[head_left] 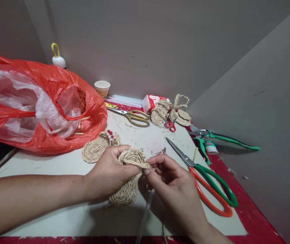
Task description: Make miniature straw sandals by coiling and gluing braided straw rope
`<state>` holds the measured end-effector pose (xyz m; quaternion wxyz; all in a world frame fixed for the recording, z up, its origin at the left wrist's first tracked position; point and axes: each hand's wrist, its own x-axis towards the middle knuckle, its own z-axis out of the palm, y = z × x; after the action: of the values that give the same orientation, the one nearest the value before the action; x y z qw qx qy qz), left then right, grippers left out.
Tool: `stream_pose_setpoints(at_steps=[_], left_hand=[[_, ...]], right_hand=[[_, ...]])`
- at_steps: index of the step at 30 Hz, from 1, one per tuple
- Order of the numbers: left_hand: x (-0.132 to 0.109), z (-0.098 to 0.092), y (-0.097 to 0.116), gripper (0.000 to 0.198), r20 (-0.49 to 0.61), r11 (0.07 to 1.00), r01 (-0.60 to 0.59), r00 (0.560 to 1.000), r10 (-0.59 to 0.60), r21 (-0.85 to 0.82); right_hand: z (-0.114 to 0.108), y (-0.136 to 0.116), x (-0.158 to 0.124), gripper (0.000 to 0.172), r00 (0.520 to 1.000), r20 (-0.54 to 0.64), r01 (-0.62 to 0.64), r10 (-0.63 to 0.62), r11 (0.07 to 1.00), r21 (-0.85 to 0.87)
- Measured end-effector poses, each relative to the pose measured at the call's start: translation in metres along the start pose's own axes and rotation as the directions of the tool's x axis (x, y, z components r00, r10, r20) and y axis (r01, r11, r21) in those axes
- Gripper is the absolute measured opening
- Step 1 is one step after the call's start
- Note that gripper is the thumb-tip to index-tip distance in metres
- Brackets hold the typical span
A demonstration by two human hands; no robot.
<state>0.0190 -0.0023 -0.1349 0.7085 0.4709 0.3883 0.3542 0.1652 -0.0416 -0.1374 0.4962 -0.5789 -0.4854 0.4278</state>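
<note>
My left hand [109, 169] is closed around a small woven straw slipper [126, 193], its thumb pressed along a braided straw strap [135, 163] that crosses the slipper. At the right end of that strap, my right hand [171, 183] pinches it between thumb and forefinger. The other right fingers are curled and partly hidden. Beneath the right hand a translucent stick [146, 213] slants toward the front edge; I cannot tell whether the hand touches it. Just beyond my left hand lies another straw slipper [94, 149] with red and white beads [110, 135].
Large scissors [206, 179] with green and orange handles lie right of my right hand. Bronze-handled scissors [135, 117], small red scissors [169, 126] and more straw pieces [160, 112] are behind. A red plastic bag [91, 101] fills the left; a paper cup [102, 88] and green-handled pruners [233, 140] stand farther off.
</note>
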Motion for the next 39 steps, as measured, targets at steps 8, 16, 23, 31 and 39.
stream_pose_setpoints(at_steps=[8,16,23,31,39], left_hand=[[0.003,-0.004,-0.001,0.012,-0.010,1.000,0.010,1.000,-0.010,-0.024],[0.008,-0.009,-0.004,0.008,0.105,0.980,0.084,0.992,-0.065,-0.183],[0.009,-0.009,-0.002,0.011,0.109,0.995,0.042,0.993,-0.033,-0.086],[0.007,-0.008,0.009,0.014,0.174,0.992,0.095,0.982,-0.079,-0.088],[0.007,-0.009,0.009,0.009,0.193,0.975,0.119,0.978,-0.083,-0.186]], right_hand=[[-0.007,0.001,0.001,0.029,0.960,0.224,-0.203,0.167,0.968,0.148],[-0.014,0.010,0.006,0.024,0.958,0.199,-0.255,0.208,0.936,0.244],[-0.013,0.009,0.014,0.027,0.924,0.290,-0.338,0.248,0.886,0.317],[-0.017,0.007,0.016,0.026,0.886,0.382,-0.397,0.263,0.856,0.331],[-0.017,0.003,0.015,0.024,0.909,0.364,-0.356,0.205,0.837,0.416]])
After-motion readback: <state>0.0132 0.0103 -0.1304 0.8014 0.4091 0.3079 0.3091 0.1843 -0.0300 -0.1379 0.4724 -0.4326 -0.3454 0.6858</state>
